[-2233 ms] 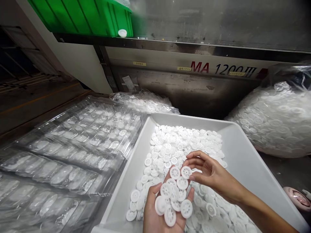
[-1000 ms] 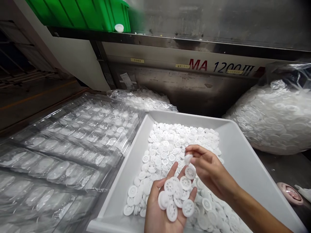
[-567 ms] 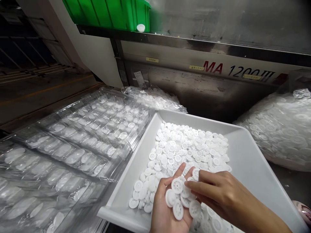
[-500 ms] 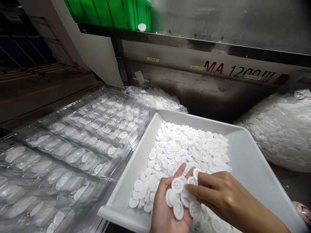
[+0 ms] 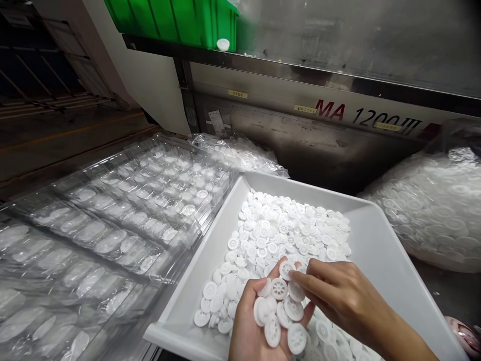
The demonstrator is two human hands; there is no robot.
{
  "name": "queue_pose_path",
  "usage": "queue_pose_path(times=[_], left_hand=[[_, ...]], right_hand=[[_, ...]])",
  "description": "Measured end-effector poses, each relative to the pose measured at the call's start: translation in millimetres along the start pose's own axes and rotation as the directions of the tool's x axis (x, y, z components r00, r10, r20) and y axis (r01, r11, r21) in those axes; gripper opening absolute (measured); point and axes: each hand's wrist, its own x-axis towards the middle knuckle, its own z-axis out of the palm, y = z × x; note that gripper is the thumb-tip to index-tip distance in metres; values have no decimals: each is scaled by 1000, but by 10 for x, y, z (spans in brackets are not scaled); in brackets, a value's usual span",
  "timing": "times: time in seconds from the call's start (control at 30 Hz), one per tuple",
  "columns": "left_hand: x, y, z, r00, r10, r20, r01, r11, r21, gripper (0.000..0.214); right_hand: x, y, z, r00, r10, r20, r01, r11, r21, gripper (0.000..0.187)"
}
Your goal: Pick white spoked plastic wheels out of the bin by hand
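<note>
My left hand (image 5: pixel 250 323) is palm up, fingers curled around a small heap of white plastic wheels (image 5: pixel 278 289). These are round, with spokes or holes around a hub. My right hand (image 5: pixel 340 288) reaches over from the right, its fingertips closed at the edge of one wheel (image 5: pixel 286 269) on top of the heap; its thumb is mostly hidden. Both hands are above a grey plastic tray (image 5: pixel 391 255). In the tray lies a thick layer of loose wheels (image 5: pixel 266 225) of the same kind.
Clear plastic compartment trays (image 5: pixel 150 271) filled with white pieces stand at the left. Behind the grey tray lies a clear bag of white parts (image 5: pixel 244 153); a larger bag (image 5: pixel 439 205) bulges at the right. A green bin (image 5: pixel 173 22) sits on the machine ledge (image 5: pixel 300 72).
My right fingers have shifted slightly left to a wheel at the top of the heap. The wheels in my left palm are spread differently, with one now lower right. The view has moved slightly.
</note>
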Motion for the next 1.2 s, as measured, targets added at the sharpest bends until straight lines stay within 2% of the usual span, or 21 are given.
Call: queue_pose_path(times=[0.13, 0.23, 0.37, 0.5, 0.6, 0.7, 0.8, 0.93, 1.2], left_hand=[[-23, 22, 31, 1000, -2, 16, 2, 1000, -5, 50], [-56, 57, 66, 999, -21, 25, 21, 1000, -16, 52], [-89, 78, 104, 999, -35, -6, 34, 999, -28, 52], [-97, 61, 114, 998, 1, -57, -2, 1000, -24, 52], [-79, 70, 58, 996, 40, -74, -40, 999, -8, 54], [-41, 119, -54, 999, 22, -43, -20, 998, 52, 58], [-8, 170, -148, 1000, -24, 9, 23, 991, 132, 54], [1, 173, -154, 1000, 22, 10, -23, 987, 161, 40], [-46, 136, -49, 999, 40, 11, -41, 982, 184, 35]], right_hand=[[17, -8, 4, 993, 92, 79, -99, 990, 100, 22], [22, -23, -4, 985, 147, 95, -163, 966, 201, 22], [41, -55, -28, 961, 259, 101, -278, 885, 373, 16], [66, -24, -76, 878, 464, 118, -461, 753, 470, 13], [75, 39, -112, 803, 568, 184, -573, 647, 503, 14], [86, 84, -131, 760, 570, 312, -639, 565, 522, 26], [101, 94, -134, 740, 537, 404, -668, 525, 528, 33], [119, 94, -133, 735, 519, 437, -677, 513, 529, 24], [108, 84, -135, 727, 516, 453, -684, 488, 542, 23]])
